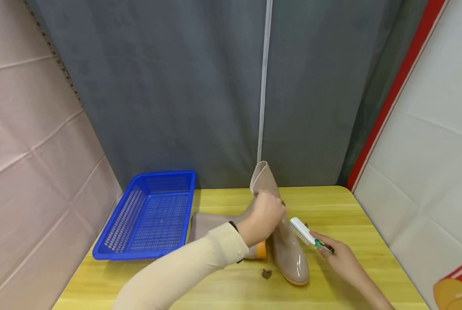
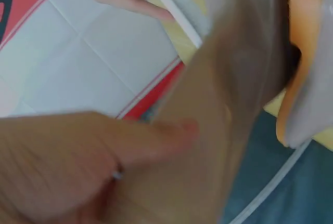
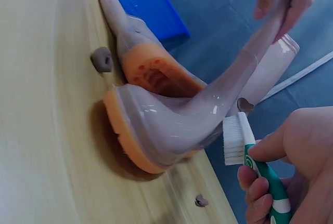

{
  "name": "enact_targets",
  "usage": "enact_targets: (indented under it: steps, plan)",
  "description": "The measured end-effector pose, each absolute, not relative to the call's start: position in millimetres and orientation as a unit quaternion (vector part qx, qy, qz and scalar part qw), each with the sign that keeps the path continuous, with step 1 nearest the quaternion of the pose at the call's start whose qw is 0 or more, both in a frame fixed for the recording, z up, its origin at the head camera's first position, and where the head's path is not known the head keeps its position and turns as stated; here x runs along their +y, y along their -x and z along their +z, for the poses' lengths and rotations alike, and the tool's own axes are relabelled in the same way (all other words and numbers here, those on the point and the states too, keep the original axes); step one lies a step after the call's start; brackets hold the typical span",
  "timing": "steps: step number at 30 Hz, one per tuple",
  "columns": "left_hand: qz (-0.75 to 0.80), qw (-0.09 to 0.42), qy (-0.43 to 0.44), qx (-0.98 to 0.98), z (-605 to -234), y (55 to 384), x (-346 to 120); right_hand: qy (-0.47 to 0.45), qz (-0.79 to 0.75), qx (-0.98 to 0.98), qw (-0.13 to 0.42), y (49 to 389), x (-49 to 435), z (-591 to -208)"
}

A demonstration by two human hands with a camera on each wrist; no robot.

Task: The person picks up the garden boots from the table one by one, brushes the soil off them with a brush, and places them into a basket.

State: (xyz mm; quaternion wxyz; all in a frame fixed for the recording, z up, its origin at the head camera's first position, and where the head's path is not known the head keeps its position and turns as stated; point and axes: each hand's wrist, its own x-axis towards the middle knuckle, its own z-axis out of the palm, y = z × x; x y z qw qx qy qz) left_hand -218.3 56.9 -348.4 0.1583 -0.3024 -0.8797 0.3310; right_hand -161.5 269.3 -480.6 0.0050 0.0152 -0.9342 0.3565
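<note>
My left hand (image 1: 265, 215) grips the shaft of a glossy greyish-pink rain boot (image 1: 291, 254) with an orange sole. The boot stands on the table with its toe towards me, its shaft leaning back. In my right hand (image 1: 341, 260) is a scrubbing brush (image 3: 263, 177) with a white-and-green handle and white bristles. Its bristles face the boot from the right, close to the shaft. A brown lump (image 3: 245, 105) clings to the shaft near the brush head. Behind my left forearm a matching second boot (image 1: 207, 224) lies on its side, partly hidden.
A blue plastic basket (image 1: 192, 193) stands at the left of the wooden table (image 1: 215, 284). One brown lump (image 1: 267, 274) lies by the boot's toe, and a smaller lump (image 3: 201, 200) shows in the right wrist view. A grey curtain (image 1: 177, 86) hangs behind the table.
</note>
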Motion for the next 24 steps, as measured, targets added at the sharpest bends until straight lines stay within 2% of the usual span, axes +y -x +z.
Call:
enact_targets:
  steps: [2, 5, 12, 14, 19, 24]
  plan:
    - [0.364, 0.117, 0.262, -0.886, -350.4, 214.7, 58.5, -0.011, 0.357, -0.934, 0.005, 160.2, 267.5, -481.4]
    - [0.387, 0.095, 0.225, -0.889, -358.8, 214.6, 57.5, -0.008, 0.355, -0.935, 0.006, 158.9, 264.3, -483.3]
    - [0.326, 0.202, 0.234, -0.893, -383.3, 220.0, 49.5, 0.005, 0.325, -0.946, 0.015, 157.6, 256.3, -486.3]
    - [0.313, 0.212, 0.231, -0.896, -389.6, 219.3, 47.5, 0.015, 0.326, -0.945, 0.011, 157.8, 254.4, -486.5]
    - [0.284, 0.175, 0.225, -0.916, -406.6, 218.4, 37.3, 0.036, 0.334, -0.942, -0.001, 157.4, 252.3, -488.2]
    - [0.192, 0.131, 0.258, -0.938, -431.3, 225.7, 16.3, 0.042, 0.331, -0.943, 0.001, 156.4, 253.2, -489.7]
